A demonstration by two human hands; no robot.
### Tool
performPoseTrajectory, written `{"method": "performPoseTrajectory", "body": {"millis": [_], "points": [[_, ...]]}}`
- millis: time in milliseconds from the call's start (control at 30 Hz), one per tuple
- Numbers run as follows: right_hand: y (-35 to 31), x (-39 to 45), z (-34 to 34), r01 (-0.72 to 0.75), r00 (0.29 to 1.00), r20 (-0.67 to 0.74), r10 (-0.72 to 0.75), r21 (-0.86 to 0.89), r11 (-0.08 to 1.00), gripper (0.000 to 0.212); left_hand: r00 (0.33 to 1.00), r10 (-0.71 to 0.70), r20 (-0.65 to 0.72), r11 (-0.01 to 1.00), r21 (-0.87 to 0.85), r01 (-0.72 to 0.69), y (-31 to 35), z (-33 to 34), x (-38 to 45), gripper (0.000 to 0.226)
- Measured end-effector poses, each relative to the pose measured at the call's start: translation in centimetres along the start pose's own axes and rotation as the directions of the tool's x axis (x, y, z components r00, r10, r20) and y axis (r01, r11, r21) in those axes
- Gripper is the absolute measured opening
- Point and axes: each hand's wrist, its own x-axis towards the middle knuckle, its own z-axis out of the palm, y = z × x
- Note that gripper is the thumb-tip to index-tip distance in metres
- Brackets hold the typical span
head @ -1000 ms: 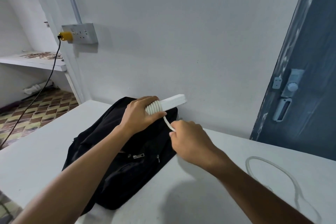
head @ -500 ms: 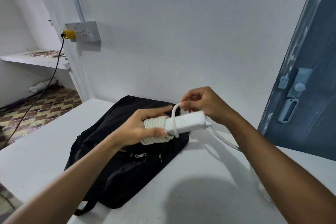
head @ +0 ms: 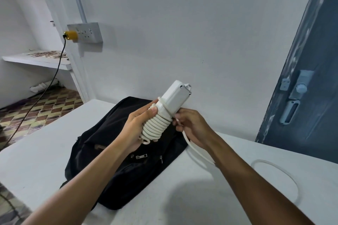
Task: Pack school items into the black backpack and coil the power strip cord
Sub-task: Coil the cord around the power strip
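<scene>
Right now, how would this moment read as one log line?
step: coiling cord | left hand: grips power strip | right hand: pinches cord | loose loop on table | black backpack: closed

The lower part of the strip (head: 174,97) is hidden under the wound cord (head: 155,126) and the left hand (head: 136,129), whose fingers behind the coil cannot be seen. The right hand (head: 192,128) covers the cord where it leaves the coil, its arm hides the stretch running to the loop lying on the desk (head: 36,160), and the cord's end is out of sight. Both forearms are cut off by the bottom edge, and they cover parts of the backpack (head: 113,133).
</scene>
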Motion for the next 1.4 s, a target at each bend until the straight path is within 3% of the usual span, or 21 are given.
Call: {"method": "performPoseTrajectory", "body": {"millis": [67, 133, 333, 467, 633, 733, 900, 1067, 1167, 1333, 1400], "points": [[0.4, -0.1, 0.3, -0.031, 0.997, -0.078, 0.023, -0.106, 0.994, 0.036, 1.0, -0.004, 0.017, 0.998, 0.065, 0.003, 0.0, 0.5, -0.1, 0.035], [0.8, -0.2, 0.8, -0.055, 0.985, -0.17, 0.027, -0.163, 0.985, 0.04, 1.0, -0.017, 0.023, 0.994, 0.106, 0.014, 0.0, 0.8, -0.1, 0.032], [0.3, -0.3, 0.8, -0.194, 0.976, -0.137, 0.171, -0.177, 0.965, 0.063, 0.999, -0.038, -0.007, 0.986, 0.165, 0.039, -0.7, 0.2, 0.2, 0.057], [-0.3, -0.8, 0.1, -0.216, 0.976, -0.055, 0.209, -0.227, 0.95, 0.062, 0.993, 0.051, 0.103, 0.965, 0.252, -0.076, -0.4, 0.2, -0.3, 0.038], [0.4, -1.4, 0.7, -0.217, 0.976, -0.082, 0.204, -0.219, 0.951, 0.058, 0.999, 0.034, 0.032, 0.962, 0.269, -0.041, -0.4, 0.3, -0.4, 0.08], [0.7, -1.5, 1.3, -0.199, 0.976, -0.123, 0.18, -0.157, 0.967, 0.056, 0.995, -0.048, 0.092, 0.967, 0.254, 0.023, 0.0, 0.1, -0.5, 0.081], [0.8, -1.8, 1.9, -0.102, 0.966, -0.254, 0.053, -0.182, 0.978, 0.042, 0.985, -0.02, 0.174, 0.822, 0.564, -0.083, 1.0, 0.2, 0.2, 0.065], [0.8, -2.2, 2.5, -0.115, 0.952, -0.302, 0.053, -0.19, 0.975, 0.047, 0.966, -0.122, 0.227, 0.834, 0.552, -0.024, 2.6, -0.4, 0.3, 0.057], [0.8, -2.3, 2.7, -0.089, 0.949, -0.315, 0.033, -0.165, 0.982, 0.039, 0.964, -0.172, 0.203, 0.842, 0.538, 0.037, 3.2, -0.3, 0.3, 0.057], [-0.3, -2.2, 3.3, -0.103, 0.948, -0.317, 0.038, -0.191, 0.976, 0.036, 0.98, -0.1, 0.171, 0.872, 0.49, 0.003, 2.8, 0.5, 0.0, 0.064], [-0.7, -2.3, 3.4, -0.135, 0.947, -0.317, 0.051, -0.25, 0.959, 0.035, 0.995, -0.045, 0.094, 0.873, 0.488, -0.007, 2.4, 0.5, 0.0, 0.059]]}}
